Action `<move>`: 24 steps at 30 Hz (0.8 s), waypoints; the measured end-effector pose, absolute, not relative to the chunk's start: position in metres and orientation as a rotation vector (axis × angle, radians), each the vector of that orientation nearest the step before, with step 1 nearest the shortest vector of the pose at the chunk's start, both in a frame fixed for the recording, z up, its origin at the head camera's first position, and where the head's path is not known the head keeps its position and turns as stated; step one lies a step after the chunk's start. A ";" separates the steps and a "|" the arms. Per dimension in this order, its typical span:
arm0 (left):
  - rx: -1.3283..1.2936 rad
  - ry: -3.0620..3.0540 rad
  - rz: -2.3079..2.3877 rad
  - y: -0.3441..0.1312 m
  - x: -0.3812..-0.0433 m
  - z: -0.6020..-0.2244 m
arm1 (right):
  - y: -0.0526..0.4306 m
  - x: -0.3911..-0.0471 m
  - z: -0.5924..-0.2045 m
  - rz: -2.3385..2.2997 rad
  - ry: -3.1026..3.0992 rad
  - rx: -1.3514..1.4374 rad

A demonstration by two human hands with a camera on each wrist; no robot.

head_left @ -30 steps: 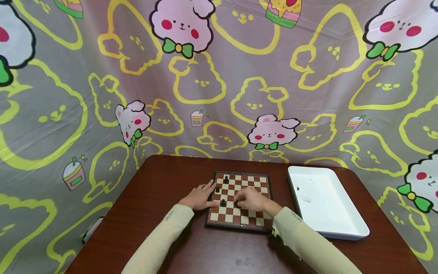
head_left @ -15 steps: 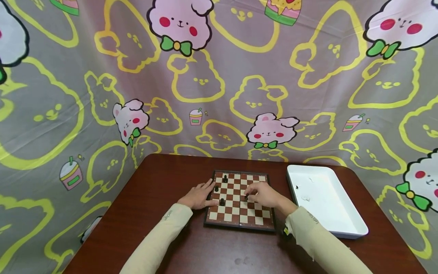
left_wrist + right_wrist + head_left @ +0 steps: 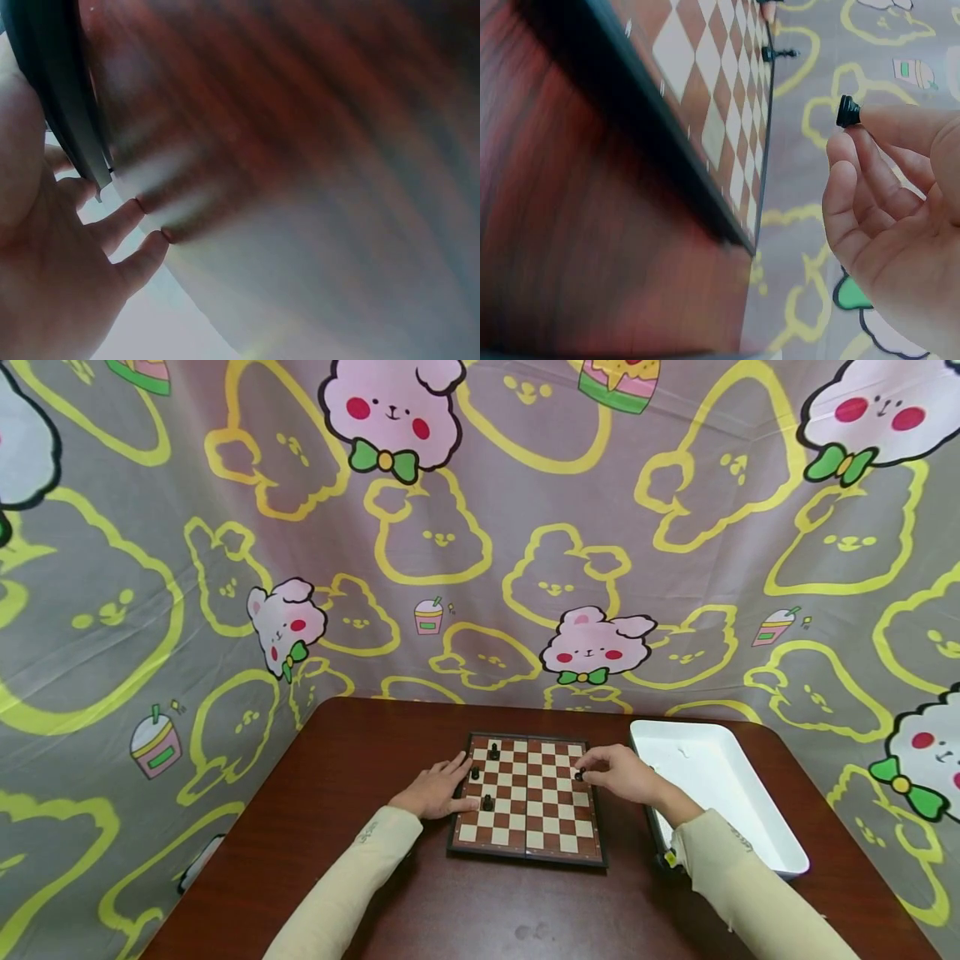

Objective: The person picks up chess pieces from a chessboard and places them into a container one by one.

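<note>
My right hand [image 3: 622, 774] pinches a small black chess piece [image 3: 579, 774] between thumb and fingers, over the right edge of the brown-and-cream chessboard [image 3: 551, 832]. In the right wrist view the flat base of this chess piece [image 3: 847, 111] shows off the board; its top is hidden by the fingers. My left hand [image 3: 435, 792] rests at the board's left edge with fingers spread and the thumb on top. Beside it stand several black pieces, a tall one [image 3: 494, 752] at the far left, a short one [image 3: 476, 772], and another [image 3: 487, 802] near the thumb.
A white tray [image 3: 731, 793] lies right of the board, partly behind my right wrist, with small marks or bits on its floor. The dark wooden table [image 3: 360, 752] meets a patterned cloth [image 3: 480, 610] at the back and sides.
My right hand, pinching the black piece, has lifted it from the board's middle and carried it rightward to the right edge. The left hand stays in place.
</note>
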State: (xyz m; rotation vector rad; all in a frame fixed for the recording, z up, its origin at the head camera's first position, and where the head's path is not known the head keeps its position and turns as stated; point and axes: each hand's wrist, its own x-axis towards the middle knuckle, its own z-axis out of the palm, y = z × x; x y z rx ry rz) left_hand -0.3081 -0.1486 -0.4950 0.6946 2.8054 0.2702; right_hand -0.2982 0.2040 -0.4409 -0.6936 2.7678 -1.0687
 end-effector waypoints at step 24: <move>0.688 2.803 0.257 -0.148 -0.307 -0.494 | 0.289 -0.298 -0.438 -1.023 2.869 -0.615</move>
